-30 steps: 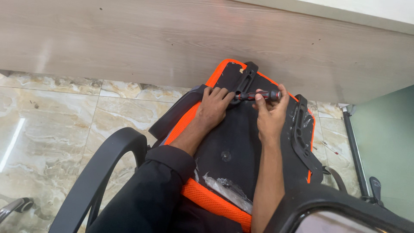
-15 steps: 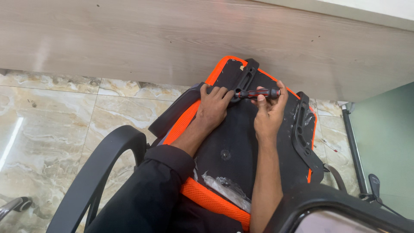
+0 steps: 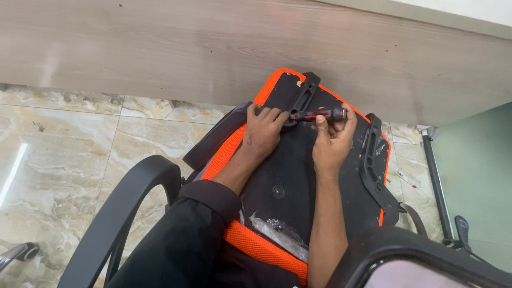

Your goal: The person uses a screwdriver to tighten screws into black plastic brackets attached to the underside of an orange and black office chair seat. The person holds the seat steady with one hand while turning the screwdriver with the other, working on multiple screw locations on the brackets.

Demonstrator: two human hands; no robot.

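Left of my hands I see a black curved armrest (image 3: 122,208) over the marble floor (image 3: 69,138); my left hand (image 3: 262,133) presses flat, fingers spread, on the black underside of the orange-edged seat pan (image 3: 298,186), just beside the left mounting bracket (image 3: 303,93). My right hand (image 3: 332,143) is clamped around the screwdriver (image 3: 317,114), which lies directly between and above both hands. Its long axis runs roughly left-right, tip toward the left bracket, handle in the right hand; a second bracket (image 3: 373,160) lies right of it.
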